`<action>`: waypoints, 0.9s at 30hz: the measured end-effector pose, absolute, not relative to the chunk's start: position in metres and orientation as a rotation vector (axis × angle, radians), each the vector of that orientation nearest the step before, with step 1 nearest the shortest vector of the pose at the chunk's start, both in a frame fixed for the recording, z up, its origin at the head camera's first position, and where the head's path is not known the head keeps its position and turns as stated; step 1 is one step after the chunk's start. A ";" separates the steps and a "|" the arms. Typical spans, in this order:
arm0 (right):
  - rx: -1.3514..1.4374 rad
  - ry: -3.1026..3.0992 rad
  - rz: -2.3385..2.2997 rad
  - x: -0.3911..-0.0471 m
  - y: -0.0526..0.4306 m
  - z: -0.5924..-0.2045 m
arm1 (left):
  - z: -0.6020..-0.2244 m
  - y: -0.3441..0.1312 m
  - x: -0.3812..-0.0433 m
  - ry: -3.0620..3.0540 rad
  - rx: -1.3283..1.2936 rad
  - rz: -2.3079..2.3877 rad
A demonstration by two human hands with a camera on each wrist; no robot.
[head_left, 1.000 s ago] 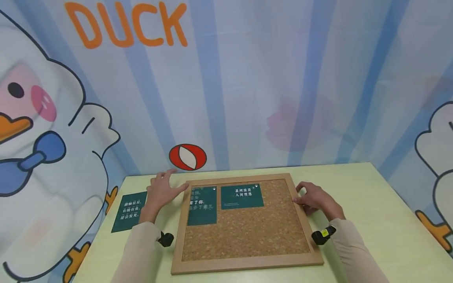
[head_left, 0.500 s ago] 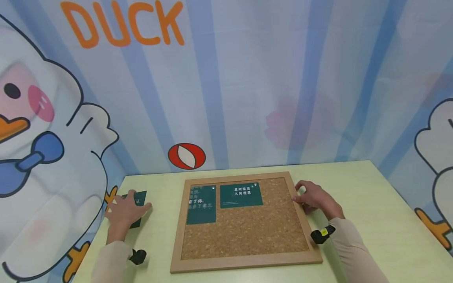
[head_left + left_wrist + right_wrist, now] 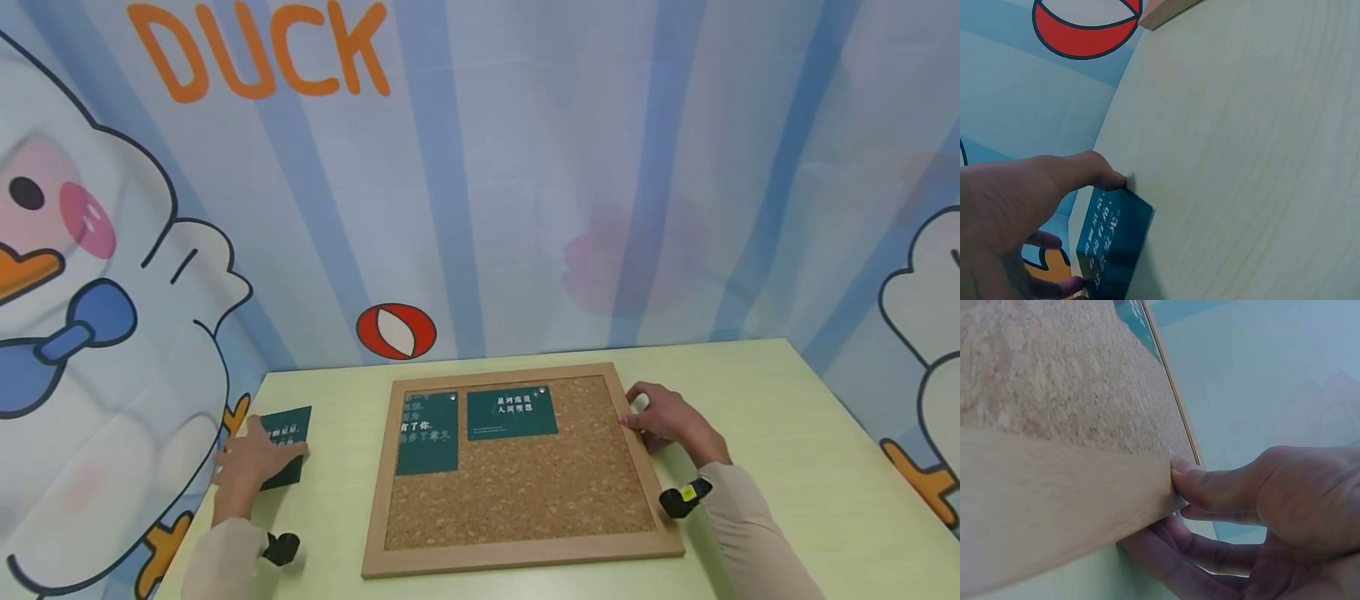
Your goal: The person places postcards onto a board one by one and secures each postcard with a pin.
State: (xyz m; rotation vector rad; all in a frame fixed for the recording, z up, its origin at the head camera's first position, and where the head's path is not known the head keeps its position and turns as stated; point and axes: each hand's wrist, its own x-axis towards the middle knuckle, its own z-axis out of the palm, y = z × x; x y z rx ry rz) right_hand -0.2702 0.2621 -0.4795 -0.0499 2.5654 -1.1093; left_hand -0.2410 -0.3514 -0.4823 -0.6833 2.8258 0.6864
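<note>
My left hand (image 3: 251, 460) is over a dark green card (image 3: 291, 427) with white characters at the table's left edge. In the left wrist view the thumb of that hand (image 3: 1029, 200) and its fingertips pinch the card (image 3: 1116, 240) at opposite edges, and a shadow lies beside it. The right hand (image 3: 670, 423) holds the right side of a wood-framed cork board (image 3: 525, 496). Seen from the right wrist, its thumb (image 3: 1216, 489) presses the frame (image 3: 1085, 494) and the other fingers reach under it.
Two green cards, one upright (image 3: 429, 458) and one sideways (image 3: 513, 427), are fixed on the board's upper left, each with a small pin near its top. The pale table (image 3: 795, 467) ends at a printed cloth backdrop (image 3: 525, 183).
My left hand has left the board's upper left corner, moved left to the loose card and now pinches it. The right hand stays on the frame.
</note>
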 end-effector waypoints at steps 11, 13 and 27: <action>-0.053 2.565 -1.124 -0.269 0.262 -0.478 | -0.480 -0.349 -0.235 2.795 -0.711 0.796; -0.055 2.566 -1.127 -0.268 0.262 -0.478 | -0.480 -0.348 -0.235 2.807 -0.693 0.840; -0.067 2.552 -1.166 -0.268 0.264 -0.481 | -0.479 -0.341 -0.233 2.803 -0.549 0.947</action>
